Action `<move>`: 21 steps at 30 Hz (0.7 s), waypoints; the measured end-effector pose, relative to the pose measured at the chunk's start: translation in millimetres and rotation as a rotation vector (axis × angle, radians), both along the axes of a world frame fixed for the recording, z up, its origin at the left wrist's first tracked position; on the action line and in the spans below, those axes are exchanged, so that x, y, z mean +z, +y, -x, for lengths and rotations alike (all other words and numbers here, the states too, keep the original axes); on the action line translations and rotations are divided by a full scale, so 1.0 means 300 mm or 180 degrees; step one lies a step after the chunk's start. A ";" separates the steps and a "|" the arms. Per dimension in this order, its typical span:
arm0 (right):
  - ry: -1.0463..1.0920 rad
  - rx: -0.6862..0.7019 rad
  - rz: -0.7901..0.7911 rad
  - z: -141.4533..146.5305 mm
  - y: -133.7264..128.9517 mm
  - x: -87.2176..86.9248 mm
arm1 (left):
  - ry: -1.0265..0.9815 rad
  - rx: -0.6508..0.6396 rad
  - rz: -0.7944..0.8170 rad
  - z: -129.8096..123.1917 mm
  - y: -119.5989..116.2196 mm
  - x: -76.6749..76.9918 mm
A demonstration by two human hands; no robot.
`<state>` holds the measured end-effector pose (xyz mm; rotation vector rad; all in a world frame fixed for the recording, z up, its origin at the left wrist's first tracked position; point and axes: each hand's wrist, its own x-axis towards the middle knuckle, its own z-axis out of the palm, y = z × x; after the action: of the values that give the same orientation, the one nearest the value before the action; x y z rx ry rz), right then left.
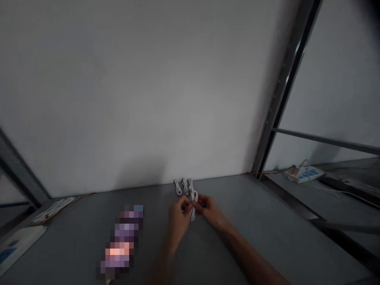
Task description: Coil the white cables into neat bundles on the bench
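Pinching a looped white cable (193, 206) between our left hand (179, 221) and right hand (210, 209), we are holding it just before three coiled white cables (184, 187) near the back edge of the grey desk (237, 213).

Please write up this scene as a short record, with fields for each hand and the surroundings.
Left hand: left hand pinches a looped white cable.
Right hand: right hand pinches the same cable, beside the left.
Nearby: three bundled white cables lie side by side on a grey table, against the wall.
Rest: another white cable bundle at the table's left end; a pixelated object, unidentifiable; a white and blue device with a red light, right of the table.
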<state>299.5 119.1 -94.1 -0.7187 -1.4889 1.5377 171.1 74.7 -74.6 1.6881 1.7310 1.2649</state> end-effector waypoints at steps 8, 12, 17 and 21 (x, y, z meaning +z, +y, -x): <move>-0.0027 0.0342 0.0175 -0.031 0.016 -0.006 | 0.0555 -0.0294 -0.0136 0.007 0.001 0.007; 0.0096 0.0578 0.0249 -0.043 0.023 -0.008 | 0.0803 -0.0390 -0.0267 0.007 -0.007 0.015; 0.0253 0.0644 0.0377 -0.047 0.017 0.003 | 0.0686 -0.0513 -0.0308 0.012 -0.004 0.013; 0.0276 0.0614 0.0430 -0.041 0.011 0.012 | 0.0485 -0.0577 -0.0260 0.019 0.008 -0.001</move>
<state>311.9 122.4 -90.4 -0.5906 -1.4337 1.8061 165.5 76.9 -74.8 1.9853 1.5842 1.1658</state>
